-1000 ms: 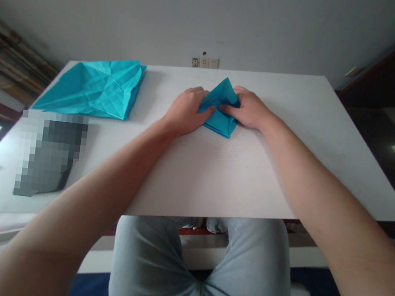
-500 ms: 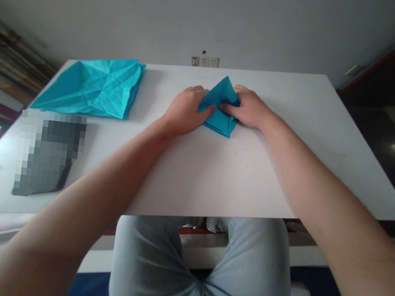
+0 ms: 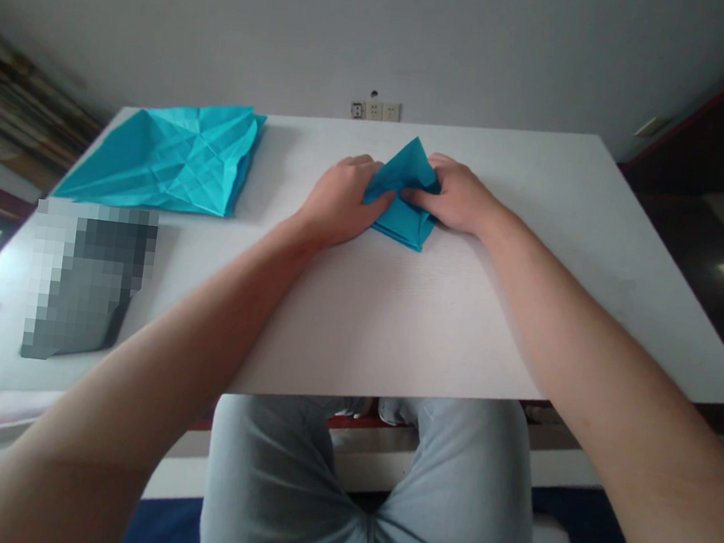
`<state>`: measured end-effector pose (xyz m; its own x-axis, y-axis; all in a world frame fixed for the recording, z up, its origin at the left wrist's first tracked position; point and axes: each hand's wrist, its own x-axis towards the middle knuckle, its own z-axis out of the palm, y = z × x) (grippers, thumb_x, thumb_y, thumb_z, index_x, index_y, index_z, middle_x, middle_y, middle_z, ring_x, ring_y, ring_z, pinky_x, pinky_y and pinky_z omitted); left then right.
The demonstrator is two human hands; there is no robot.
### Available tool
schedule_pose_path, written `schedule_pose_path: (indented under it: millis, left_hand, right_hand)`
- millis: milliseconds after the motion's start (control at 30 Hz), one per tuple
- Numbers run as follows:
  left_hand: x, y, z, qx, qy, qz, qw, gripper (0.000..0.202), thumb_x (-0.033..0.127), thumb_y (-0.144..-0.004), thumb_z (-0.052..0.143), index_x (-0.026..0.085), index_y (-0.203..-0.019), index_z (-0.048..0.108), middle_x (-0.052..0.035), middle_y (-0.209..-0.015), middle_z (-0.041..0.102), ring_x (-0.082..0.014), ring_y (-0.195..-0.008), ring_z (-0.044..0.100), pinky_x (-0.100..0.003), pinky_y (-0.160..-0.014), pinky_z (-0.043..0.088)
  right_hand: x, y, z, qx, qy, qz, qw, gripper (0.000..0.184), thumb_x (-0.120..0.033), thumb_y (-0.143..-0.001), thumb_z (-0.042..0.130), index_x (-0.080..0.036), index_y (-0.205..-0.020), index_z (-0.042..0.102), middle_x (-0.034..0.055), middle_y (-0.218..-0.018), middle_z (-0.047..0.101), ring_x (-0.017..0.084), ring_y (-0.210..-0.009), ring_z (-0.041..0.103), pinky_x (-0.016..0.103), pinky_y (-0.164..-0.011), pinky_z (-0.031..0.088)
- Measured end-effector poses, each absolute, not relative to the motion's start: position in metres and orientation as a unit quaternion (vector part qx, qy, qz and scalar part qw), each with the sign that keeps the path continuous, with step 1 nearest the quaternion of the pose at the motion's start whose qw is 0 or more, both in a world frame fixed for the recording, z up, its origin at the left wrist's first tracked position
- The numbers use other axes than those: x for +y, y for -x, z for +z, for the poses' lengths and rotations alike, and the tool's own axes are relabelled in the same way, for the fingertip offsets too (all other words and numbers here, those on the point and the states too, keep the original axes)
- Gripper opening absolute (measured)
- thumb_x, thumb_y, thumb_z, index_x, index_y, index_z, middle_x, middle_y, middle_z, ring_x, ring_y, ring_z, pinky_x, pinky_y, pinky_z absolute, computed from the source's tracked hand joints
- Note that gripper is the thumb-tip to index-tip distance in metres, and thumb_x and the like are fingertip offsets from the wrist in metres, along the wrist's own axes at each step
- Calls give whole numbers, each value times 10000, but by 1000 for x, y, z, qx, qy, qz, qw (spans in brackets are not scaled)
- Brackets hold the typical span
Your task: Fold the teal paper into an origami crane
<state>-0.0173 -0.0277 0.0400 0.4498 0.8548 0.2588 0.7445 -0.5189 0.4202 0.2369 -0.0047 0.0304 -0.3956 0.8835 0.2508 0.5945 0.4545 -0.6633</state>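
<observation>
A small folded piece of blue paper (image 3: 411, 172) is held between my hands over the far half of the white table (image 3: 409, 320). One pointed corner sticks up away from me, and stacked layers show along its near edge. My left hand (image 3: 348, 196) grips its left side, thumb lying across the front. On the right side, my right hand (image 3: 459, 194) pinches it, with the thumb pointing inward near the middle. Both hands' other fingers are partly hidden behind the paper.
At the table's far left lies a larger creased sheet of blue paper (image 3: 172, 158), partly folded. Nearer me on that side is a dark flat object (image 3: 88, 293), blurred by pixels. Wall sockets (image 3: 375, 112) sit just beyond the far edge.
</observation>
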Motion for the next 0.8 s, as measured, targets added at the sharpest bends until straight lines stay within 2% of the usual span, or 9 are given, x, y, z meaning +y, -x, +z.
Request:
schedule_pose_path:
  millis: [233,800]
  left_hand:
    - [-27,17,40,473,-844,223,121,192,374,-1138,728,226,-1185,840,-163,-1250,865,-390,-1332,800,-474,-1200,628]
    - [-25,17,35,465,-849,226,109,158,329,-1146,724,213,-1175,828,-158,-1270,865,-364,-1268,817,-464,-1172,630]
  right_hand:
    - [1,-241,23,-809,445,231,305,245,-422,-958,971,-294,-941,763,82,-1108,833,413,-1238,762,605,-1205,621]
    - [8,-245,15,-819,431,217,312,283,-455,-967,955,-293,-921,728,92,-1111,825,402,-1164,769,619,-1178,635]
